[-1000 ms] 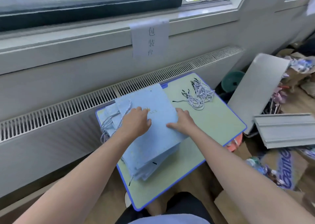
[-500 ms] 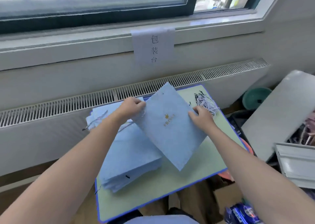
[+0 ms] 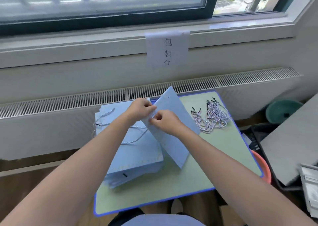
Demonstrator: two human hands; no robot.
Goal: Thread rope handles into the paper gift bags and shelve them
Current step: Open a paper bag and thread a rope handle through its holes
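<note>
A flat pale-blue paper bag (image 3: 173,122) is tilted up off the small green table (image 3: 215,157), its top edge held between both hands above a stack of bags (image 3: 130,153) on the table's left side. The left hand (image 3: 140,107) pinches the bag's upper edge with curled fingers; the right hand (image 3: 165,121) is curled against the bag's face just beside it, thumb and forefinger pressed together on the paper, and whether a rope end sits in that pinch is too small to tell. A loose rope (image 3: 136,139) trails over the top of the stack below the hands, and a pile of spare rope handles (image 3: 211,120) lies well apart on the table's right side, near the radiator grille (image 3: 68,103).

The step in hand looks like opening the bag's mouth or finding its punched holes before threading. To do it well, the left hand should keep the top edge steady and flat so the hole stays visible, while the right works the stiff black tip of a rope straight through rather than at a slant, which could tear the paper. Holding the bag clear of the stack should stop the loose rope beneath from snagging
</note>
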